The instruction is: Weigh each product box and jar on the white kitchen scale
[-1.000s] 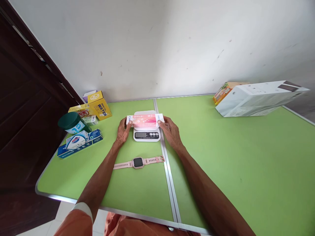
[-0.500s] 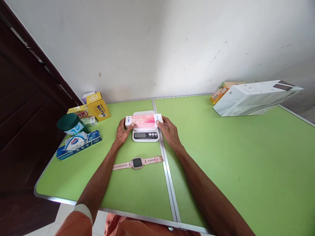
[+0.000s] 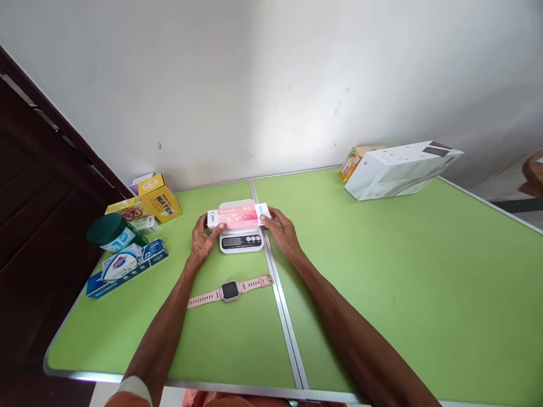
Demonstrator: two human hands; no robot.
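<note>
A long pink and white box (image 3: 238,216) lies level over the weighing platform of a white digital kitchen scale (image 3: 241,243). Whether its underside rests on the platform I cannot tell. My left hand (image 3: 203,237) grips the box's left end, thumb on the near edge. At the right end, my right hand (image 3: 283,233) holds the box the same way. The scale's display and its row of buttons show below the box. Nearer to me, a pink smartwatch (image 3: 230,290) lies flat with its strap spread out; my left forearm covers one strap end.
At the left stand a yellow box (image 3: 159,198), a green-lidded tub (image 3: 109,230) and a blue carton (image 3: 127,275) with a white soap pack (image 3: 122,264) on it. A large white box (image 3: 399,172) and an orange box (image 3: 354,163) stand at the back right of the green table (image 3: 382,294).
The whole view has shifted slightly, turning to the right. Both hands keep hold of the box over the scale, with little other change.
</note>
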